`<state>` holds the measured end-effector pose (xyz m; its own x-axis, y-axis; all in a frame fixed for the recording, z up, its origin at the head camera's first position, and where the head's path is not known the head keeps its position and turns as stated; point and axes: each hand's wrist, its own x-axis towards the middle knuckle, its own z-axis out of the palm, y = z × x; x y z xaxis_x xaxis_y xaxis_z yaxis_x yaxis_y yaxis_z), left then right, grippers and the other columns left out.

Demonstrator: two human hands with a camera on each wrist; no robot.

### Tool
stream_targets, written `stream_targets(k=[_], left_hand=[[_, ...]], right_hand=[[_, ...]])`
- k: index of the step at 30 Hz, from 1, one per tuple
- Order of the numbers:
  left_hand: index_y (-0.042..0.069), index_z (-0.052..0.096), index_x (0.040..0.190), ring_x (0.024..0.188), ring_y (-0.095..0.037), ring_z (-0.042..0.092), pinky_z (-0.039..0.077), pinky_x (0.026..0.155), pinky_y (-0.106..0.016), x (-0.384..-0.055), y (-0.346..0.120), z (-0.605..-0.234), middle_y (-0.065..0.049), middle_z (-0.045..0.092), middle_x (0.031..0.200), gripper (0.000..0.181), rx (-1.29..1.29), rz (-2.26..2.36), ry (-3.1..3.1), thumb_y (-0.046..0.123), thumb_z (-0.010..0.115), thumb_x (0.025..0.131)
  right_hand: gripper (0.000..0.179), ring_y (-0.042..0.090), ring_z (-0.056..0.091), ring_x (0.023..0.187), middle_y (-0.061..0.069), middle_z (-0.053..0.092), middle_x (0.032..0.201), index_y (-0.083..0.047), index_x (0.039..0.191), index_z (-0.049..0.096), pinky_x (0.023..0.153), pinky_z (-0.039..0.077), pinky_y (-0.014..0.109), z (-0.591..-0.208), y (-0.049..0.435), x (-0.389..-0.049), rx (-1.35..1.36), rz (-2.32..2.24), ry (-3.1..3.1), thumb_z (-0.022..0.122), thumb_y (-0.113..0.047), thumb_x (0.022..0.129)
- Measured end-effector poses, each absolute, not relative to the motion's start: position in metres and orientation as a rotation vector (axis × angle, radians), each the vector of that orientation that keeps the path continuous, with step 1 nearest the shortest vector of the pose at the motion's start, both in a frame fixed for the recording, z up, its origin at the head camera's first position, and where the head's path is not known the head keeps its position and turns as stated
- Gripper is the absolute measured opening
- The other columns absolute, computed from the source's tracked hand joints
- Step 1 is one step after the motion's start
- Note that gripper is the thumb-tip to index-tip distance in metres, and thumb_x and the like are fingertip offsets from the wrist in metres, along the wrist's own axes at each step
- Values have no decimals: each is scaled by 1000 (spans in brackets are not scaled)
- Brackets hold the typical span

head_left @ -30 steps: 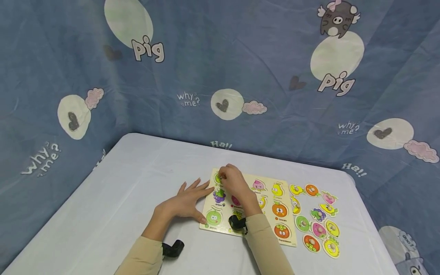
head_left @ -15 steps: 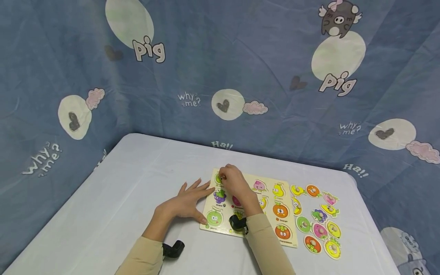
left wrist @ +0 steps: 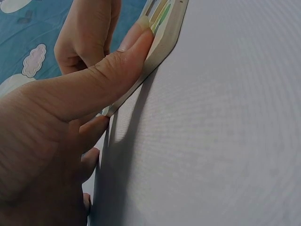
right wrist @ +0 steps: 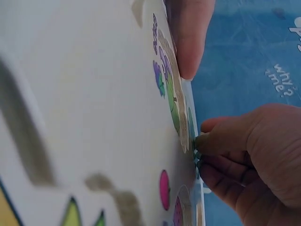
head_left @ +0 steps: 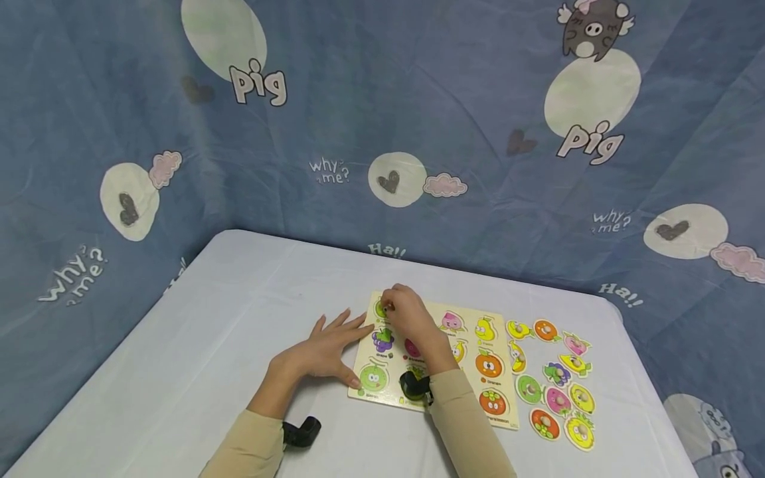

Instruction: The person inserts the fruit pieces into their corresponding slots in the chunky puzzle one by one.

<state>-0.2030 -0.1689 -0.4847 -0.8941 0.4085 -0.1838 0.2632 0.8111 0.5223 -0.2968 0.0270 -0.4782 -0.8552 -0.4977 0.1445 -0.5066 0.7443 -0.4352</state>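
Green piece [head_left: 379,310] — under right fingers [head_left: 391,297]

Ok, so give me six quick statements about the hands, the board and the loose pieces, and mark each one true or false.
1. The left hand touches the board. True.
2. The left hand is clenched into a fist. False: its fingers are spread.
3. The right hand is near the board's far-left corner. True.
4. The board stands upright. False: it lies flat on the table.
5. The loose pieces lie to the right of the board. True.
6. The loose pieces are stacked in one tall pile. False: they lie spread out flat.
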Motion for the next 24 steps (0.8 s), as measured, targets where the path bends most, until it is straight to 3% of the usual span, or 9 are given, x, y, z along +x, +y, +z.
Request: stream_targets(k=[12, 24], left_hand=[[27, 36, 155, 157, -32, 4, -4, 121, -67, -203, -170, -480, 0, 20, 167, 112, 516, 731, 2721, 55, 89, 60], [28, 34, 155, 157, -32, 4, -3, 121, -67, -205, -168, -488, 1, 20, 167, 113, 529, 701, 2716, 57, 88, 60]], right_hand=[[18, 14, 60, 89, 3, 64, 100, -12, 107, 74, 86, 56, 33, -476, 32, -293, 808, 796, -2937, 64, -6, 93], [20, 18, 65, 93, 4, 68, 100, -9, 109, 74, 90, 57, 36, -476, 40, -286, 770, 853, -2923, 65, -7, 92]])
